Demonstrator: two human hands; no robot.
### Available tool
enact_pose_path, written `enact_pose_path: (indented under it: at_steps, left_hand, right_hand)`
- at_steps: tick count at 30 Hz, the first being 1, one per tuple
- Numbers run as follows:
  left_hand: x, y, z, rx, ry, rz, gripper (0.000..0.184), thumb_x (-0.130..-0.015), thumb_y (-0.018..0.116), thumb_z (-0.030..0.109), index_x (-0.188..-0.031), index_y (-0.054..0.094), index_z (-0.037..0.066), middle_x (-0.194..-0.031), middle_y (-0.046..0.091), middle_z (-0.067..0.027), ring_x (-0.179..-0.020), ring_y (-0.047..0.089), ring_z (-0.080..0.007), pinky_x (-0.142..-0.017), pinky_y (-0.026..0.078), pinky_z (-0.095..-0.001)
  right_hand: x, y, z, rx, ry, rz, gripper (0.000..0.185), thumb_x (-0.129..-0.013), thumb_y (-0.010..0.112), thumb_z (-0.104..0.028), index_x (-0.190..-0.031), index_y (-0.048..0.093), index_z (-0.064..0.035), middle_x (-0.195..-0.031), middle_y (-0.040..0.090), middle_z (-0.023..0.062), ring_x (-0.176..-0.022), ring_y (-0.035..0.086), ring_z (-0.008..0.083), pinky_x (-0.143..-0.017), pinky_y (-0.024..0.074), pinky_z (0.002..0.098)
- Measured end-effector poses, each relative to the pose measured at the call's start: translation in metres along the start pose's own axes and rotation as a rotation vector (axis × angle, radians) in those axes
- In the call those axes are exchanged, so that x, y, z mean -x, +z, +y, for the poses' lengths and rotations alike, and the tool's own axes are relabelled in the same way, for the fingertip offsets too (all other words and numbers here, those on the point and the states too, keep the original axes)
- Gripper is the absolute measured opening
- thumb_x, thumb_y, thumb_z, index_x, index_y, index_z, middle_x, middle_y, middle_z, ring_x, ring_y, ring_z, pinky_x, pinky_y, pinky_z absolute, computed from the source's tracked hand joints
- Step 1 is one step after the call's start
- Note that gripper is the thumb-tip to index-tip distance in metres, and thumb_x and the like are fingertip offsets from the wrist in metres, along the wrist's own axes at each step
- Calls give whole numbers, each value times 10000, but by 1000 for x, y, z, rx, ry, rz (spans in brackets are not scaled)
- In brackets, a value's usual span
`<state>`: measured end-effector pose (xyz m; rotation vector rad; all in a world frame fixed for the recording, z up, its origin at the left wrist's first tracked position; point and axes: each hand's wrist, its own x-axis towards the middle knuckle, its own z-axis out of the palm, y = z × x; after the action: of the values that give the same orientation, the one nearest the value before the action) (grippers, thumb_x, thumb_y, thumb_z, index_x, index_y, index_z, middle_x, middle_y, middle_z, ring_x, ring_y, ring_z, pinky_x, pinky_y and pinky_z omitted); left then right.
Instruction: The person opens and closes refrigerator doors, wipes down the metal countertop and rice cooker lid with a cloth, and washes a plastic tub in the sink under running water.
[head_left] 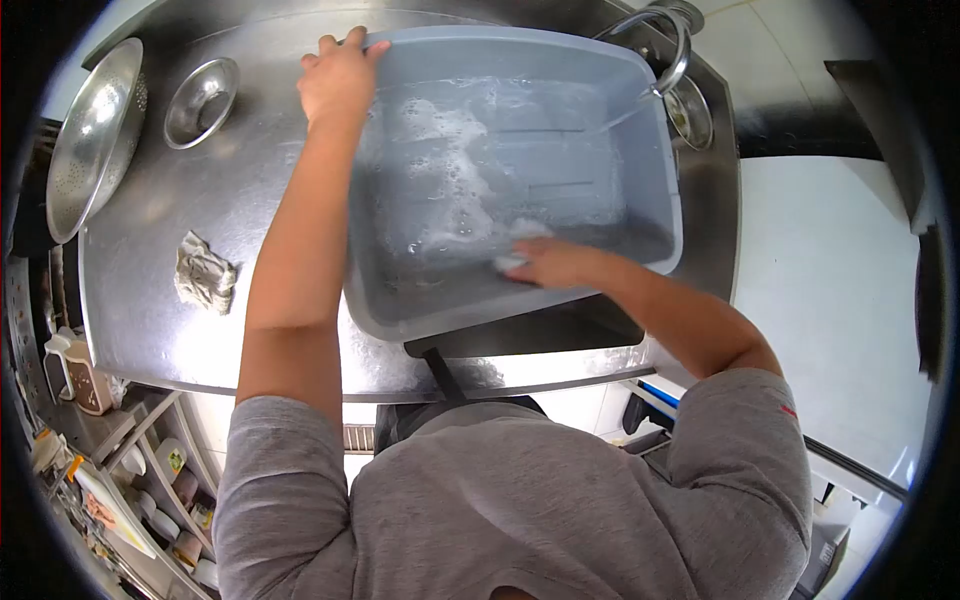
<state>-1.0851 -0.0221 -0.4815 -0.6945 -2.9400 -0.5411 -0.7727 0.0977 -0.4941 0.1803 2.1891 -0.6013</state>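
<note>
A large grey plastic tub (400, 325) with a little soapy water in it stands tilted over the metal sink. My left hand (338, 85) grips its far left corner, fingers over the rim. Inside the tub, near its front wall, my right hand (548, 262) is closed on a whitish wad (528, 230), smeared by motion; I cannot tell whether it is a cloth or a sponge. White suds (455, 170) spread across the tub's floor. A curved metal faucet (683, 60) reaches over the far right corner, with water running from it into the tub.
On the steel counter (150, 320) to the left lie a crumpled rag (205, 272), a small metal bowl (202, 103) and a large colander (97, 140). A metal strainer (688, 112) sits behind the tub's right side. A white worktop (820, 300) adjoins on the right.
</note>
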Motion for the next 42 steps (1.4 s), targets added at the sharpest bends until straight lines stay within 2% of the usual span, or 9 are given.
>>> enact_pose_path:
  at_steps: [5, 12, 21, 23, 29, 33, 38, 40, 42]
  left_hand:
    - [-2, -5, -13, -52, 8, -26, 470, -899, 435, 555, -1252, 531, 259, -1193, 541, -88, -1084, 524, -344, -853, 494, -433]
    - [2, -6, -10, -60, 83, -51, 520, -878, 439, 595, -1279, 518, 273, -1187, 553, -73, -1077, 524, -355, -860, 492, -428]
    - [0, -7, -8, -53, 63, -7, 537, -868, 447, 598, -1264, 527, 243, -1183, 556, -82, -1088, 524, -345, -846, 496, -436]
    - [3, -10, -9, -94, 18, -51, 525, -878, 439, 587, -1263, 523, 239, -1197, 551, -86, -1089, 527, -341, -851, 495, -438]
    - [4, -8, -9, -90, 16, -22, 534, -886, 428, 588, -1292, 501, 249, -1229, 542, -97, -1087, 530, -375, -884, 476, -453]
    - [6, -9, -7, -91, 2, -59, 539, -888, 422, 590, -1297, 494, 247, -1236, 537, -102, -1098, 523, -377, -891, 473, -452]
    - [4, -9, -7, -116, 29, -32, 521, -891, 420, 582, -1273, 508, 239, -1212, 536, -97, -1098, 519, -344, -845, 497, -441]
    - [4, -7, -7, -122, 33, -16, 525, -890, 418, 586, -1273, 508, 239, -1207, 537, -97, -1097, 519, -343, -841, 499, -441]
    - [4, -7, -7, -130, 42, -6, 528, -889, 416, 590, -1272, 509, 239, -1201, 539, -97, -1097, 519, -341, -836, 501, -442]
  right_hand:
    - [35, -8, 85, 346, 768, 205, 355, -895, 480, -219, -1232, 524, -115, -1304, 483, 130, -1210, 454, 316, -949, 359, 513]
    - [-13, -107, 172, 1253, 316, 826, 291, -879, 457, -150, -1143, 575, -127, -1296, 471, 119, -1250, 368, 318, -1031, 259, 548]
    - [11, -64, 135, 765, 255, 387, 295, -822, 500, -109, -1100, 598, -91, -1132, 567, 101, -1141, 482, 294, -961, 356, 507]
    - [-13, -77, 135, 245, 103, 960, 323, -788, 571, -122, -1106, 585, -67, -1055, 606, 115, -995, 568, 304, -875, 435, 434]
    - [-16, -109, 111, -726, 335, 1087, 504, -778, 698, -227, -1187, 536, 19, -991, 643, 181, -877, 630, 287, -810, 484, 381]
    - [59, -148, 168, -583, 289, 1652, 684, -692, 770, -358, -1204, 534, 30, -1002, 642, 196, -892, 626, 265, -808, 487, 343]
    - [72, -191, 195, 193, 749, 1540, 505, -762, 732, -292, -1163, 580, -27, -1000, 641, 175, -895, 626, 300, -837, 486, 362]
    - [51, -172, 170, 104, 165, 1590, 358, -842, 656, -217, -1133, 594, -18, -932, 646, 157, -862, 632, 264, -805, 499, 341]
    - [15, -140, 130, -937, -253, 1271, 258, -889, 599, -175, -1085, 606, -7, -898, 648, 137, -810, 640, 213, -739, 512, 327]
